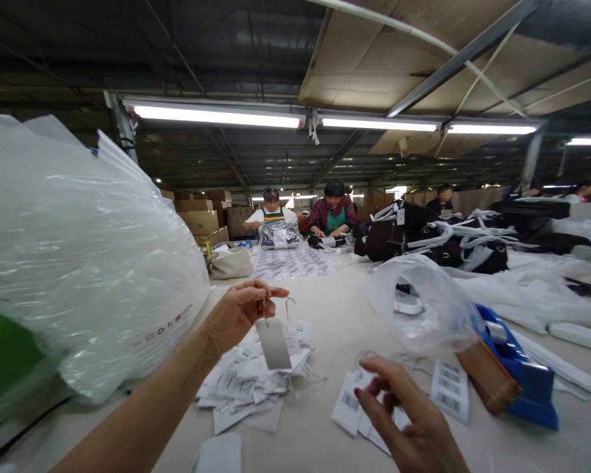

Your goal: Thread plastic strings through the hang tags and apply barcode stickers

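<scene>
Pinched by its string in my left hand [249, 305], a grey hang tag [274, 345] dangles above a heap of white paper tags [249, 381] with strings. My right hand [404, 414] is over the table to the right, thumb and fingers apart, with nothing seen between them. Under and beside it lie several white barcode tags [347, 402], partly covered by the hand. A sheet of barcode labels [450, 391] lies just beyond its fingers.
A blue tape dispenser [532, 387] and a clear plastic bag [423, 309] stand at right. Black garments with white straps [438, 236] are piled behind. A large translucent bag [88, 263] fills the left. Two people [335, 213] work across the table [325, 295].
</scene>
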Motion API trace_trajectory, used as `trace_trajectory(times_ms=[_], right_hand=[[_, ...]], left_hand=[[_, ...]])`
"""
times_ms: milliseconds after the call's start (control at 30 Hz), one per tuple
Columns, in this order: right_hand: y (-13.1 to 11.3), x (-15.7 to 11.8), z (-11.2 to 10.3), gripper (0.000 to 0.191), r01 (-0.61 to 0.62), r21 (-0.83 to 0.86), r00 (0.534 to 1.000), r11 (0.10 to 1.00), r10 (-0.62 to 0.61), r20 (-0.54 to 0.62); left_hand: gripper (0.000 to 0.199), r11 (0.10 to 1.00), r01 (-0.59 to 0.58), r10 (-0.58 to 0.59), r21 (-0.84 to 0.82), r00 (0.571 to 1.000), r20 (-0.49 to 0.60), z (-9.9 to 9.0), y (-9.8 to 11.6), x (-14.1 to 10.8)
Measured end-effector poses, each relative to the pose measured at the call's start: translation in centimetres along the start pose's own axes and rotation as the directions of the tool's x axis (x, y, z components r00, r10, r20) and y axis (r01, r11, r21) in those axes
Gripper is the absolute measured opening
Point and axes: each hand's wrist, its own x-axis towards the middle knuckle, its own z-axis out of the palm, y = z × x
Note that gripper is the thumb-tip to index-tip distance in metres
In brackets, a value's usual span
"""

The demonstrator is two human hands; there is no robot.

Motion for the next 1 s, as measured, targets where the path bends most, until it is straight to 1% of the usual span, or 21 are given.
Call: trace_trajectory(times_ms=[33,100,167,233,300,333,367,400,467,567,633,700,767,900,1000], right_hand=[[-0.7,1.0,0.2,0.028,-0.007,0.054,1.0,0.999,0.006,0.018],[-1.9,2.5,0.6,0.036,-0.067,0.156,0.99,0.986,0.047,0.13],[-2.7,3.5,1.0,0.044,-0.18,0.262,0.952,0.948,0.101,0.288],[-3.1,3.8,1.3,0.047,-0.3,0.367,0.896,0.88,0.127,0.426],[-3.4,3.8,1.4,0.035,-0.366,0.442,0.853,0.819,0.106,0.51],[-3.5,3.7,1.4,0.027,-0.382,0.463,0.844,0.8,0.099,0.527],[-3.6,3.6,1.2,0.022,-0.386,0.473,0.845,0.792,0.098,0.525],[-3.7,3.4,1.0,0.022,-0.38,0.472,0.852,0.796,0.102,0.514],[-4.0,3.3,0.3,0.02,-0.332,0.441,0.872,0.834,0.093,0.481],[-4.5,3.3,-1.0,0.018,-0.17,0.313,0.889,0.934,0.009,0.458],[-5.0,3.5,-1.8,0.018,-0.049,0.221,0.893,0.974,-0.056,0.447],[-5.5,3.8,-2.5,0.017,0.042,0.152,0.898,0.988,-0.104,0.428],[-6.0,4.1,-3.1,0.016,0.092,0.107,0.903,0.99,-0.129,0.41],[-6.5,4.7,-3.8,0.015,0.128,0.073,0.907,0.989,-0.146,0.394],[-6.7,4.8,-4.1,0.016,0.144,0.07,0.911,0.987,-0.159,0.38]], left_hand=[[0.004,1.0,0.015,-0.015,-0.007,1.0,0.02,0.6,-0.1,-0.7],[0.003,0.999,0.052,-0.051,-0.014,0.997,0.064,1.8,-0.4,-2.0],[0.003,0.995,0.094,-0.091,-0.024,0.988,0.122,2.8,-0.8,-3.4],[0.002,0.989,0.142,-0.133,-0.041,0.974,0.183,3.7,-1.3,-4.6],[0.003,0.981,0.184,-0.167,-0.061,0.961,0.219,4.2,-1.7,-5.7],[0.003,0.977,0.201,-0.18,-0.071,0.957,0.227,4.4,-2.0,-6.1],[0.004,0.974,0.213,-0.19,-0.08,0.954,0.23,4.5,-2.2,-6.5],[0.004,0.972,0.22,-0.194,-0.085,0.952,0.237,4.5,-2.4,-6.8],[0.006,0.974,0.214,-0.19,-0.075,0.95,0.247,4.4,-2.9,-7.2],[0.003,0.985,0.17,-0.164,-0.003,0.955,0.246,4.0,-4.0,-7.4],[0.005,0.987,0.151,-0.159,0.053,0.95,0.268,3.7,-4.8,-7.3],[0.019,0.983,0.145,-0.174,0.116,0.94,0.294,3.4,-5.8,-7.1],[0.037,0.972,0.14,-0.194,0.188,0.93,0.312,3.2,-6.8,-6.9],[0.062,0.952,0.126,-0.222,0.278,0.911,0.348,3.1,-9.0,-6.8],[0.073,0.946,0.131,-0.238,0.296,0.901,0.363,3.4,-10.5,-7.2]])
